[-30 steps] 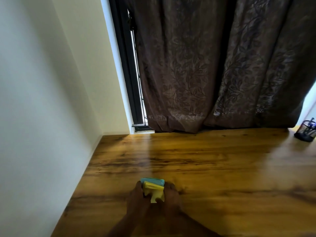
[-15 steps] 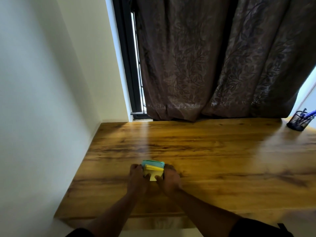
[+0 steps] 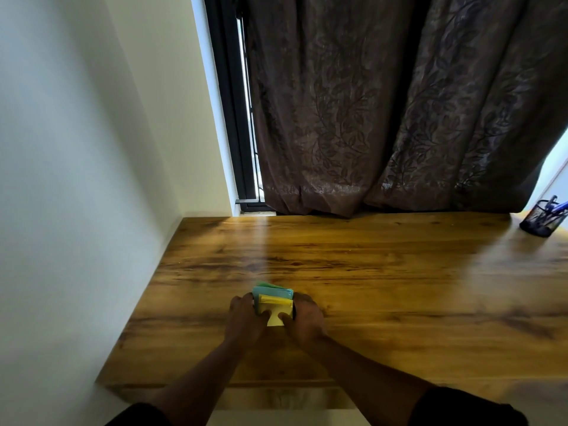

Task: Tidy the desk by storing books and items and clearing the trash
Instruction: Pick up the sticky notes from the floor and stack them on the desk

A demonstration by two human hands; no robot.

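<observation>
Wooden desk [image 3: 384, 272] w/ both hands at its near-left part, gripping a small stack of sticky notes [image 3: 273, 304], yellow in front, teal behind. Left hand [image 3: 246, 321] curls round the stack's left side, thumb on the yellow face; right hand [image 3: 305, 321] curls round the right side, thumb also on the front. Stack stands btwn the two hands, low over or on the desktop; can't tell which. Black mesh pen holder [image 3: 542, 216] w/ pens sits far right, well apart. Brown leaf-patterned curtain [image 3: 384, 118] hangs behind the desk; white wall [image 3: 61, 179] at left.
</observation>
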